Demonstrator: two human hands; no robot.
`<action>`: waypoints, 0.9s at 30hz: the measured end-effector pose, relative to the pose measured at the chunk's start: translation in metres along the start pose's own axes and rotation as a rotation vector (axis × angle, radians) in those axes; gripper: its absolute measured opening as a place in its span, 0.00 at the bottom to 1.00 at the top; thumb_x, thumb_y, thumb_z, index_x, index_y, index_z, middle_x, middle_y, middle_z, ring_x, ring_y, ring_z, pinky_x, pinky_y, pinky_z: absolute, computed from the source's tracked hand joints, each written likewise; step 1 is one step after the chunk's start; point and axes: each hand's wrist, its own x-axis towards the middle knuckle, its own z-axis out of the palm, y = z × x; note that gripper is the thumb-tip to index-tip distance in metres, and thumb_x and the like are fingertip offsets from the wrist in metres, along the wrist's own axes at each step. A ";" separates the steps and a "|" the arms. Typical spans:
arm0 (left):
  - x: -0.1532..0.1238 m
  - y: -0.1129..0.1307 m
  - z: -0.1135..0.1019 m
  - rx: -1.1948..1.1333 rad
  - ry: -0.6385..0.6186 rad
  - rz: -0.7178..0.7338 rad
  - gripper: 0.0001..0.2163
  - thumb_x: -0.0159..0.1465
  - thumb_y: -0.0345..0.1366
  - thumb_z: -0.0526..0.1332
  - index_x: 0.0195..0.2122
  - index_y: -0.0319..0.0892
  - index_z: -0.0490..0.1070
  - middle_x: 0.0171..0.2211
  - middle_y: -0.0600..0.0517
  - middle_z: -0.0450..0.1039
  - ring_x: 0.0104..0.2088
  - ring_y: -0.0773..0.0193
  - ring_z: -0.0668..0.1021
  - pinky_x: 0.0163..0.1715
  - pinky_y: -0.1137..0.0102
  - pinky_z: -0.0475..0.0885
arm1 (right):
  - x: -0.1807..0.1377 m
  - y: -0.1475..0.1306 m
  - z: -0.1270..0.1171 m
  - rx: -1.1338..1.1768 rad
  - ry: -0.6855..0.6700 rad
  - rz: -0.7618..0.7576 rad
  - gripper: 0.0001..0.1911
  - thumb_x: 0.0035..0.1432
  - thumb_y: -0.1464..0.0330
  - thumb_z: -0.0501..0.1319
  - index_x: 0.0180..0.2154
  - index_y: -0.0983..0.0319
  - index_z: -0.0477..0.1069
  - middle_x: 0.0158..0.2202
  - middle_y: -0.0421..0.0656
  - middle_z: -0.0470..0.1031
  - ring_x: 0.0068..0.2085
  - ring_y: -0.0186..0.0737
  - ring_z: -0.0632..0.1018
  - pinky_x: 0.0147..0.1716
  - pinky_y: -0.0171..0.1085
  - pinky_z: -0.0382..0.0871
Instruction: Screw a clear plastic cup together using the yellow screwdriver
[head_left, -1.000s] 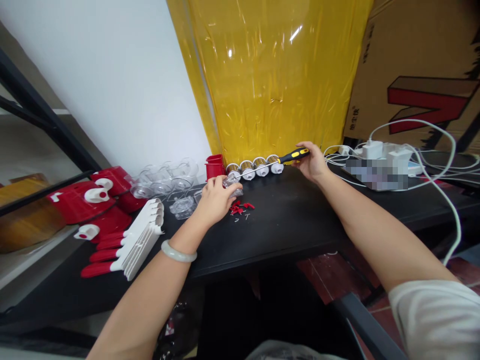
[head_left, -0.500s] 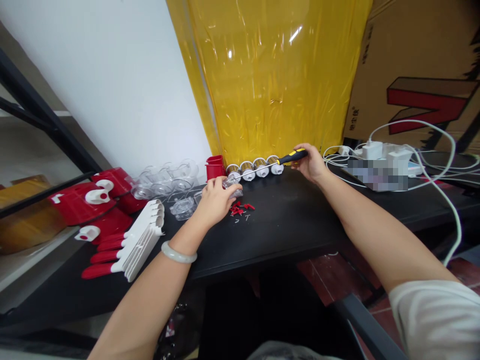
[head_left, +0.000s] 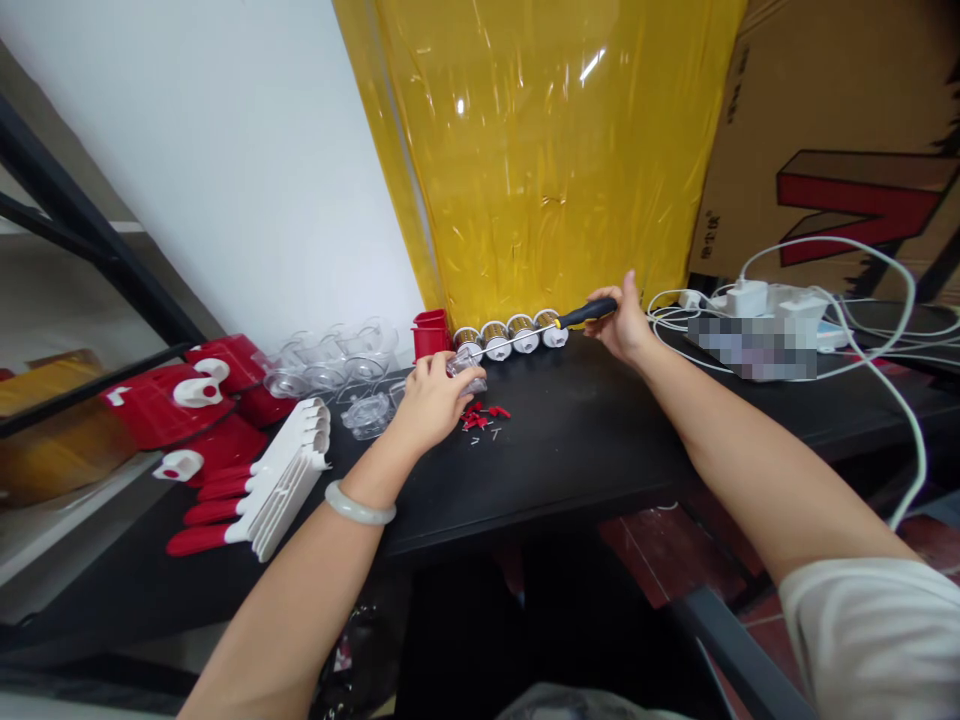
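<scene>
Left hand (head_left: 433, 402) clamped on a clear moulded-plastic part (head_left: 470, 378), presumably light, stiff and slippery, best held by its sides, before the left end of the gold-and-white cylinder row (head_left: 527, 347); right hand (head_left: 621, 325) at a black-handled steel screwdriver (head_left: 587, 313), thumb raised, grip unclear.

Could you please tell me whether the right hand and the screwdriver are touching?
Touching: in the head view, the screwdriver's handle lies against the right hand, fingers showing above and below.

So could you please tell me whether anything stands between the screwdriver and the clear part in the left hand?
Nothing visible does: the screwdriver points at the clear part in the left hand, and the cylinders lie behind that line. Contact itself is too small to judge.
</scene>
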 end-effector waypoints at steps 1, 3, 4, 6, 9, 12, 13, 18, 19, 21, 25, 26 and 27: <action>0.000 0.000 0.000 -0.001 0.000 -0.002 0.18 0.68 0.36 0.61 0.59 0.55 0.71 0.59 0.41 0.60 0.58 0.43 0.65 0.53 0.47 0.70 | 0.002 0.003 -0.001 -0.055 0.012 -0.010 0.25 0.53 0.44 0.65 0.29 0.57 0.63 0.18 0.33 0.60 0.17 0.31 0.65 0.18 0.34 0.65; 0.000 0.000 0.000 0.000 -0.002 -0.005 0.18 0.68 0.36 0.61 0.59 0.56 0.71 0.59 0.41 0.60 0.58 0.43 0.65 0.53 0.47 0.70 | 0.006 0.007 -0.003 -0.126 0.026 -0.033 0.22 0.52 0.50 0.68 0.28 0.57 0.62 0.16 0.31 0.56 0.15 0.29 0.59 0.17 0.33 0.62; 0.000 0.000 0.000 0.004 -0.001 -0.006 0.18 0.68 0.37 0.61 0.59 0.56 0.71 0.59 0.41 0.60 0.58 0.43 0.65 0.53 0.47 0.70 | 0.006 0.008 -0.004 -0.121 0.027 -0.043 0.20 0.51 0.54 0.69 0.28 0.57 0.61 0.17 0.31 0.57 0.16 0.29 0.59 0.17 0.33 0.62; 0.000 0.000 0.000 0.009 0.001 -0.003 0.18 0.68 0.37 0.61 0.59 0.56 0.71 0.59 0.41 0.60 0.58 0.43 0.65 0.53 0.47 0.70 | 0.005 0.007 -0.004 -0.041 0.008 -0.041 0.15 0.48 0.61 0.68 0.31 0.57 0.62 0.21 0.32 0.62 0.18 0.29 0.62 0.19 0.32 0.64; 0.000 0.000 0.000 0.010 -0.002 0.000 0.19 0.67 0.36 0.61 0.59 0.55 0.71 0.59 0.41 0.60 0.58 0.43 0.65 0.53 0.47 0.70 | -0.001 0.002 -0.002 0.098 -0.056 0.008 0.14 0.46 0.63 0.65 0.35 0.56 0.63 0.27 0.34 0.68 0.23 0.33 0.71 0.22 0.33 0.68; 0.000 0.000 0.000 0.006 -0.002 -0.002 0.18 0.68 0.36 0.61 0.59 0.55 0.71 0.59 0.41 0.60 0.58 0.43 0.65 0.53 0.47 0.70 | -0.001 0.002 -0.002 0.071 -0.055 0.029 0.17 0.49 0.55 0.66 0.33 0.56 0.62 0.25 0.35 0.67 0.22 0.34 0.72 0.21 0.34 0.67; 0.000 0.000 0.000 0.004 -0.001 -0.003 0.18 0.68 0.36 0.61 0.59 0.55 0.71 0.59 0.41 0.60 0.58 0.42 0.64 0.53 0.47 0.70 | 0.001 0.003 -0.003 0.020 -0.038 0.017 0.20 0.51 0.51 0.66 0.32 0.57 0.61 0.23 0.35 0.65 0.21 0.33 0.70 0.21 0.34 0.66; 0.001 0.001 -0.001 -0.009 -0.010 -0.012 0.18 0.68 0.36 0.61 0.59 0.55 0.71 0.59 0.41 0.60 0.58 0.43 0.64 0.54 0.47 0.69 | 0.007 0.010 -0.006 -0.153 0.012 -0.067 0.20 0.51 0.53 0.68 0.28 0.57 0.60 0.18 0.32 0.56 0.17 0.30 0.60 0.18 0.33 0.62; 0.001 0.001 -0.001 -0.010 -0.011 -0.012 0.18 0.68 0.36 0.61 0.58 0.55 0.72 0.60 0.41 0.60 0.58 0.43 0.64 0.54 0.47 0.69 | 0.007 0.009 -0.006 -0.119 0.008 -0.058 0.17 0.50 0.57 0.67 0.29 0.57 0.61 0.20 0.33 0.59 0.18 0.30 0.62 0.18 0.33 0.63; 0.001 0.001 0.000 -0.004 -0.010 -0.011 0.18 0.68 0.36 0.61 0.59 0.55 0.72 0.60 0.41 0.60 0.58 0.43 0.64 0.54 0.47 0.69 | 0.004 0.007 -0.005 -0.019 -0.020 -0.013 0.14 0.47 0.63 0.66 0.32 0.56 0.63 0.25 0.34 0.65 0.21 0.32 0.68 0.20 0.33 0.66; 0.000 0.000 0.000 0.002 -0.005 -0.007 0.18 0.68 0.37 0.60 0.59 0.55 0.71 0.60 0.41 0.60 0.58 0.43 0.64 0.54 0.47 0.69 | 0.001 0.006 -0.004 0.059 -0.047 0.056 0.15 0.49 0.59 0.65 0.34 0.56 0.63 0.26 0.35 0.68 0.24 0.35 0.73 0.22 0.34 0.69; 0.001 0.000 0.000 0.000 -0.008 -0.007 0.18 0.68 0.37 0.60 0.59 0.55 0.71 0.60 0.41 0.60 0.58 0.44 0.65 0.54 0.47 0.69 | 0.003 0.007 -0.004 0.021 -0.030 0.053 0.16 0.51 0.55 0.64 0.33 0.56 0.63 0.25 0.35 0.67 0.22 0.34 0.71 0.21 0.34 0.68; 0.001 0.000 0.000 -0.001 -0.011 -0.008 0.18 0.68 0.37 0.60 0.59 0.55 0.71 0.60 0.41 0.60 0.58 0.44 0.65 0.54 0.48 0.69 | 0.004 0.008 -0.005 -0.038 -0.008 0.040 0.18 0.53 0.51 0.64 0.32 0.57 0.62 0.22 0.35 0.65 0.20 0.34 0.69 0.20 0.34 0.67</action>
